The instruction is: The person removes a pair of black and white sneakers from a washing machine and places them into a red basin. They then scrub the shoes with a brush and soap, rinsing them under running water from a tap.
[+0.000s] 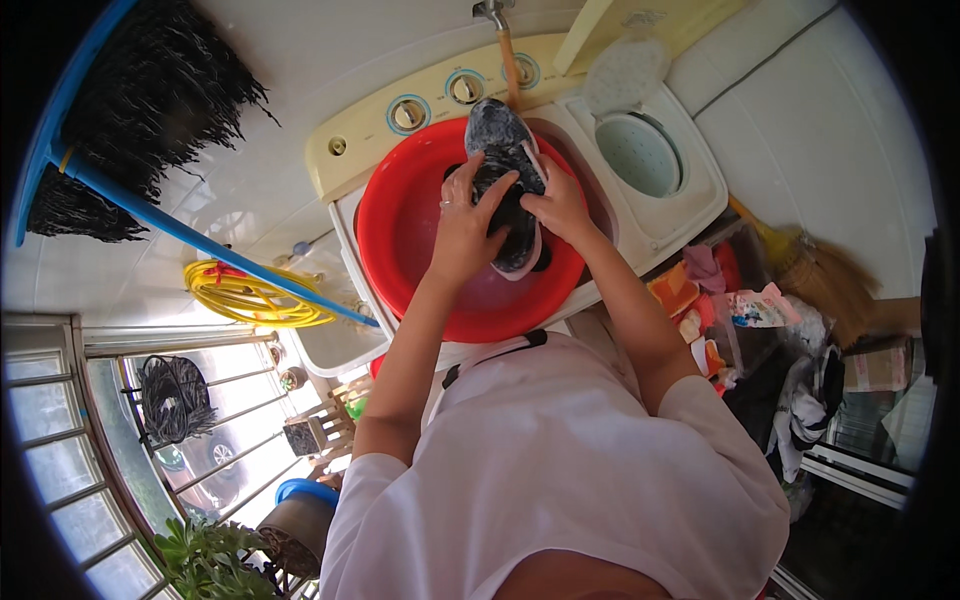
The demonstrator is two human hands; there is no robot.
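Note:
A dark shoe with a pale sole edge and whitish suds or wet patches on its toe is raised over a red basin. My left hand, a ring on one finger, lies across its left side with fingers curled onto the upper. On the other side, my right hand grips the shoe's edge, thumb on top. Water seems to stand in the basin. Behind my left hand shows a bit of something black, mostly hidden.
The basin sits on a cream twin-tub washing machine with an open spin tub at right. A tap hangs above. At left are a blue-handled mop and a yellow hose; at right, a straw broom and bagged clutter.

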